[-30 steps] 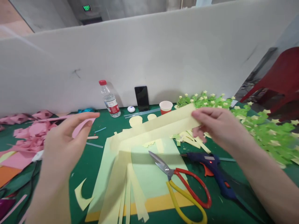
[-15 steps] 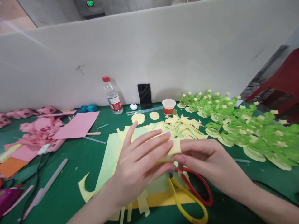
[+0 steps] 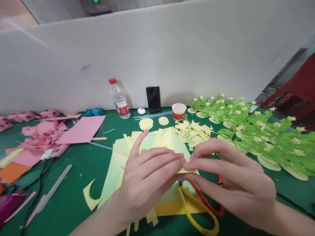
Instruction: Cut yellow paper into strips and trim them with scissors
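Observation:
Between my two hands is a piece of pale yellow paper (image 3: 187,169), mostly covered by my fingers. My left hand (image 3: 151,177) lies across it, fingers together and wrapped over its left part, thumb raised. With fingertips and thumb, my right hand (image 3: 228,180) pinches its right end. Below the hands lie scissors (image 3: 198,214) with one yellow and one red handle; their blades are hidden. They rest on a pale green sheet (image 3: 110,177) scattered with yellow paper strips (image 3: 163,137). A crescent-shaped yellow scrap (image 3: 90,198) sits left of the sheet.
Green paper trees with star tops (image 3: 265,139) crowd the right side. Yellow paper stars (image 3: 194,131), a paper cup (image 3: 178,111), a phone (image 3: 153,100) and a water bottle (image 3: 121,101) stand or lie toward the white partition (image 3: 157,55). Pink paper (image 3: 82,129) covers the left.
The yellow paper has tipped lower and flatter between my hands. My right hand has turned over it, its fingers now pinching from above. The view has shifted slightly.

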